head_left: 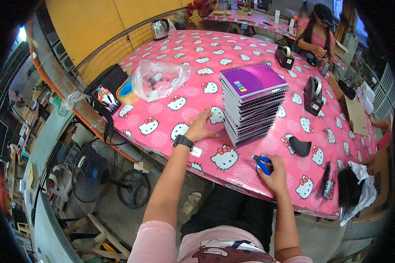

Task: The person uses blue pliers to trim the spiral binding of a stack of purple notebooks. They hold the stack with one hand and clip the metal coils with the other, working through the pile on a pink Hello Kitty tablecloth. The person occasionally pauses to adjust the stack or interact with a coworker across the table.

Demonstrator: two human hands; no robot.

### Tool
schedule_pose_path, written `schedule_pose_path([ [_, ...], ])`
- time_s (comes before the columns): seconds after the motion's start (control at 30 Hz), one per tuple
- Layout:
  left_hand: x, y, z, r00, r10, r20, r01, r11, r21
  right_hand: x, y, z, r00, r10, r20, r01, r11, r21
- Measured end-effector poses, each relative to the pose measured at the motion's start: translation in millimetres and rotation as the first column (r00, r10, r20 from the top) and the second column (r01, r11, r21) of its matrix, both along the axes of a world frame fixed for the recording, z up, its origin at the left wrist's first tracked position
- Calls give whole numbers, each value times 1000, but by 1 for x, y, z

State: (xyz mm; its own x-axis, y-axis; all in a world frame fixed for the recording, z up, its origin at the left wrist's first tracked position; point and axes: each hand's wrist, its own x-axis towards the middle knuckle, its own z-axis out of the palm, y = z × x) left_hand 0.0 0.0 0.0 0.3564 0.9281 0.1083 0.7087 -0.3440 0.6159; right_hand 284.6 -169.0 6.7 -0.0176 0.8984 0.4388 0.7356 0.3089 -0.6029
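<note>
A tall stack of spiral notebooks (254,83) with purple covers stands on the pink patterned tablecloth in front of me. To its left, my left hand (202,126) rests on the cloth with fingers spread, holding nothing. My right hand (276,174) grips a pair of small blue-handled pliers or cutters (263,163), whose metal jaws point left near the table's front edge. A dark curved piece (300,147) lies to the right of the stack. Further right, near the edge, sit bundles of black spiral binding coils (326,186) beside crumpled white plastic.
Two black tape dispensers (313,97) (285,58) stand right of the stack. A clear plastic bag (159,81), a phone (105,98) and a black bag lie at the left; a kettle (160,29) stands far back. Another person (318,35) is at the far right. A fan (94,171) stands below left.
</note>
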Motion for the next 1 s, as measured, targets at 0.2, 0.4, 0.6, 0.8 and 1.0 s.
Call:
schedule_pose_path([
  [0.2, -3, 33, -25, 957, -176, 229, 203, 974, -101, -18, 5, -6, 999, 32, 9, -32, 999, 41],
  [0.4, 26, 30, -34, 812, -257, 524, 371, 920, -124, -4, -2, -2, 999, -4, -37, 4, 1000, -13],
  [0.6, 28, 16, -15, 798, -181, 575, 346, 918, -191, -6, -7, 2, 935, 61, -348, -106, 988, -113],
  [0.8, 15, 21, 30, 992, -36, 124, 59, 982, -179, -5, -19, 16, 511, 3, -860, -363, 907, -212],
  [1.0, 27, 9, 209, 813, -154, 562, -103, 911, 399, -10, -10, 72, 870, 278, -408, -352, 929, -116],
])
